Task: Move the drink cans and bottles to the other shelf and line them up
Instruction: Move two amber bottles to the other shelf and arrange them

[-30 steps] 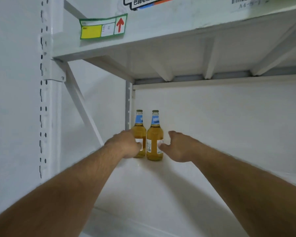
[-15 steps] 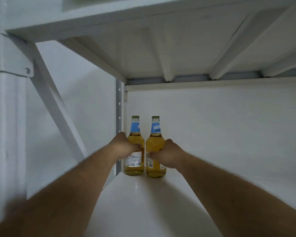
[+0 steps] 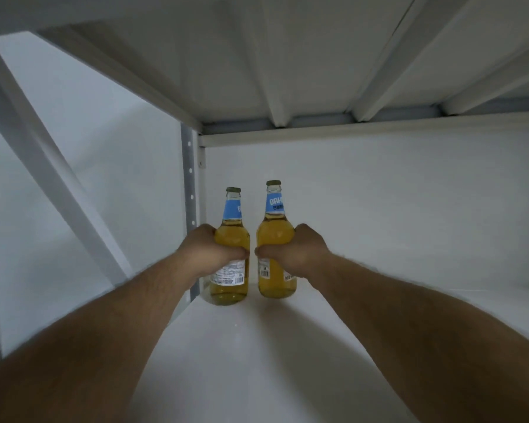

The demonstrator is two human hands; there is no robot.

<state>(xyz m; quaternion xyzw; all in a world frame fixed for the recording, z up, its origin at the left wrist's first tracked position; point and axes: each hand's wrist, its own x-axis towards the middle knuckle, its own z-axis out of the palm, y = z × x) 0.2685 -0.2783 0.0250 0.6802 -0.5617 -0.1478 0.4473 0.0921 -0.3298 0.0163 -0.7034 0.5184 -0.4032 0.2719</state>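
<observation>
Since the earlier frame the right bottle (image 3: 276,239) has come up a little, its cap now higher than its neighbour's, and the view has closed in under the upper shelf (image 3: 287,56). The right hand (image 3: 290,254) wraps round that bottle's body, fingers curled from its right side. Just left of it, the left hand (image 3: 209,251) grips the left bottle (image 3: 231,239), whose base sits low at the white shelf (image 3: 257,346), near the corner post (image 3: 190,193).

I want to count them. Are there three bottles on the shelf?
No, only two: the left bottle and the right bottle stand on the shelf.
</observation>
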